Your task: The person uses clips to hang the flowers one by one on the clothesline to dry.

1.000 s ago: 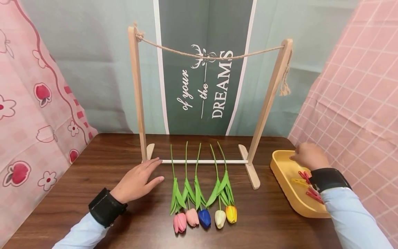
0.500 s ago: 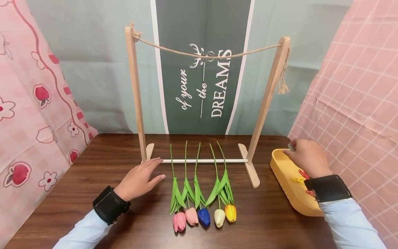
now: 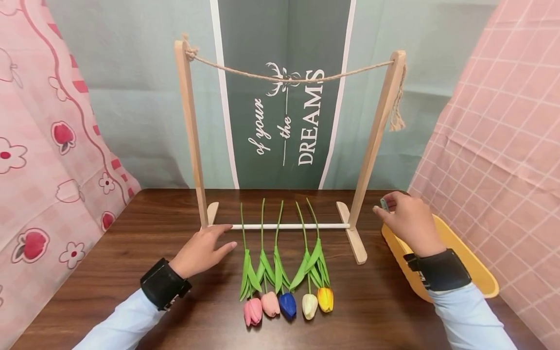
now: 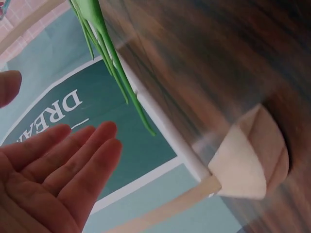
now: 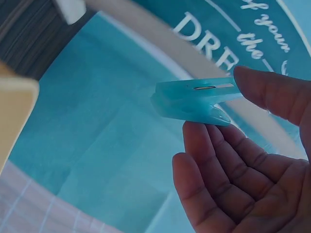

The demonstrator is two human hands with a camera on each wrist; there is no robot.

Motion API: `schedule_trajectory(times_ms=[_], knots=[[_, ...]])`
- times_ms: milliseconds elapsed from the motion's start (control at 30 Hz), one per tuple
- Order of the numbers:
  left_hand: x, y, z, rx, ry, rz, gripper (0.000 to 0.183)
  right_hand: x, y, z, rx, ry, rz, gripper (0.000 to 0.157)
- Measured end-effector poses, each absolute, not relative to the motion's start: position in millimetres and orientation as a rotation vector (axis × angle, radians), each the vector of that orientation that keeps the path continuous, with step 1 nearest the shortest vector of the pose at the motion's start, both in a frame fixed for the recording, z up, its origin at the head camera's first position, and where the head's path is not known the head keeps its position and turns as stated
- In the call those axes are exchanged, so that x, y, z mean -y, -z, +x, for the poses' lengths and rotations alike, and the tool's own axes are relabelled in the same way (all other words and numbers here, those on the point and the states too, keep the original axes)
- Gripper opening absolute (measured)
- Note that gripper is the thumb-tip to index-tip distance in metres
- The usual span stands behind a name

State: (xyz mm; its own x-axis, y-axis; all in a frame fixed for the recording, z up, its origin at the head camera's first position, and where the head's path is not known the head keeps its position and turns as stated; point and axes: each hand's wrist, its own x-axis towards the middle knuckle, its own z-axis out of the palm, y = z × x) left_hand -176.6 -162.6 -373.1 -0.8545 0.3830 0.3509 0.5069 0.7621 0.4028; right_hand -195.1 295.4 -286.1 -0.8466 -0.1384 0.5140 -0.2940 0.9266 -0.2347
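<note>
Between thumb and fingers my right hand (image 3: 409,221) pinches a light-blue clothespin (image 5: 194,99), above the near-left rim of the yellow tray (image 3: 474,265). My left hand (image 3: 202,249), fingers straight, is by the left foot of the wooden frame (image 3: 192,136), next to its white crossbar (image 3: 288,226); whether it touches cannot be told. A rope (image 3: 290,79) sags between the two posts. Across the crossbar lie several artificial tulips, heads toward me: pink (image 3: 253,311), light pink (image 3: 271,305), blue (image 3: 288,306), white (image 3: 309,306) and yellow (image 3: 325,299).
The dark wooden table (image 3: 175,321) carries everything. Behind the frame hangs a green curtain (image 3: 284,29) with printed words. Pink cloths flank it, one patterned with fruit and flowers (image 3: 57,160), the other checked (image 3: 494,160). My right arm hides part of the tray.
My right hand has risen out of the yellow tray with the light-blue clothespin and moved left toward the frame. The left hand has stayed nearly in place.
</note>
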Motion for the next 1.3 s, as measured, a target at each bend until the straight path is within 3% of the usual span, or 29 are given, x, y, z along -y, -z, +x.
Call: schedule_trajectory(times_ms=[467, 800, 1300], knots=[[145, 386, -195, 2.825, 1.028, -0.571, 0.035, -257, 303, -201, 2.470, -0.520, 0.418, 0.029], [132, 395, -203, 2.902, 1.570, -0.318, 0.035, -239, 310, -205, 2.523, -0.608, 0.404, 0.031], [118, 399, -207, 2.867, 1.725, -0.147, 0.008, -229, 310, -208, 2.579, -0.649, 0.428, 0.031]])
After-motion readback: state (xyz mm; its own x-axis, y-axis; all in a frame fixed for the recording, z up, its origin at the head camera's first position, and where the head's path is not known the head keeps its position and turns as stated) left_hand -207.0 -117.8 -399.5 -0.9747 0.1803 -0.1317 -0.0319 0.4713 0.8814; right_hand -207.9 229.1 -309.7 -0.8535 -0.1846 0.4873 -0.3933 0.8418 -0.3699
